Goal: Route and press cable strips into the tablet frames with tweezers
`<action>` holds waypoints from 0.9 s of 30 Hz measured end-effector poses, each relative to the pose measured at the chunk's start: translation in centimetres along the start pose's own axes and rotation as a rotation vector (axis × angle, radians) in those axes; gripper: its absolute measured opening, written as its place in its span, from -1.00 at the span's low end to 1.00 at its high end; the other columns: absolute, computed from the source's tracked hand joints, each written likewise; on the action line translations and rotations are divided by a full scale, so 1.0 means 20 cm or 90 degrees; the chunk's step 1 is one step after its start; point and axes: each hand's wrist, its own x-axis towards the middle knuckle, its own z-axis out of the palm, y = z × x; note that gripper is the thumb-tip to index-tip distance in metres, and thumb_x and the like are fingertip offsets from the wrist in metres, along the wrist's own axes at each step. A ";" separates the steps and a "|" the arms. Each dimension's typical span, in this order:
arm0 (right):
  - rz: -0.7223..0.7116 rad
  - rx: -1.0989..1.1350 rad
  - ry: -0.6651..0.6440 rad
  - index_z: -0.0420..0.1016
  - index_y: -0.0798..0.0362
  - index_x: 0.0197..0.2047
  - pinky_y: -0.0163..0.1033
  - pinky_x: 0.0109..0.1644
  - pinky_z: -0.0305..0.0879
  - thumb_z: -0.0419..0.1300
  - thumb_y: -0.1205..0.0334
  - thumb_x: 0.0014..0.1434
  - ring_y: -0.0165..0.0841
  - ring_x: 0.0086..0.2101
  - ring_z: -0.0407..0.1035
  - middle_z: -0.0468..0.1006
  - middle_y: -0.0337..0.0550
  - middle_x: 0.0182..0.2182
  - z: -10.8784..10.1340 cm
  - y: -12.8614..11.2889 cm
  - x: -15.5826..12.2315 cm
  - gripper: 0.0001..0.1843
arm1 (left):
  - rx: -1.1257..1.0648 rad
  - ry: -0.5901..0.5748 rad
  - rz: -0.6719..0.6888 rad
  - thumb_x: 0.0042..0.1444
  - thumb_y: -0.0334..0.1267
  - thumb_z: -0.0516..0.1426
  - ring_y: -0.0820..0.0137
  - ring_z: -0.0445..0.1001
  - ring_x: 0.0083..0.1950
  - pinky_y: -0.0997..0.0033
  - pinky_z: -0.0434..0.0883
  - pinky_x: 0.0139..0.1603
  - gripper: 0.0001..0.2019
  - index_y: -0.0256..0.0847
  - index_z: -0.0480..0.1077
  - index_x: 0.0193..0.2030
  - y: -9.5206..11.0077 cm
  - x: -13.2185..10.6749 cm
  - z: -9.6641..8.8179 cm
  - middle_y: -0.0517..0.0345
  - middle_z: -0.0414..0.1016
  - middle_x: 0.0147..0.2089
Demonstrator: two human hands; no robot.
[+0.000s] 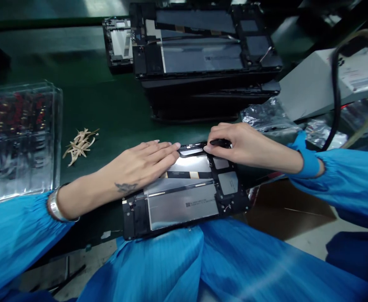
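An opened tablet (184, 207) lies tilted at the bench's front edge, its silver battery faces, dark flex cable and black frame exposed. My left hand (140, 165) rests flat across its upper left part, fingers stretched together and tips at the far rim. At the far right corner of that rim, my right hand (226, 140) is closed in a pinch around a small black piece (221, 143). The fingers cover most of this piece, so its kind cannot be made out. My right thumb tip touches or nearly touches the tablet's rim.
Behind my hands rises a stack of similar opened tablets (203, 54), with another device (117, 44) beside it. A clear plastic tray (17, 142) with red-wired parts and a heap of tan strips (81, 144) lie left. A white box (328, 79), plastic bags (268, 115) and a looped cable (335, 96) are right.
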 end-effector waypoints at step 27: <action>-0.018 -0.138 0.017 0.50 0.09 -0.27 -0.17 -0.23 0.19 0.11 0.21 0.32 -0.25 -0.24 0.34 0.51 -0.07 -0.31 0.01 -0.03 -0.01 -0.80 | 0.078 -0.031 0.022 0.42 -0.47 -0.16 -0.02 0.48 0.21 0.05 0.53 0.08 -0.55 -0.41 0.31 0.33 0.02 0.06 0.00 -0.36 0.41 0.28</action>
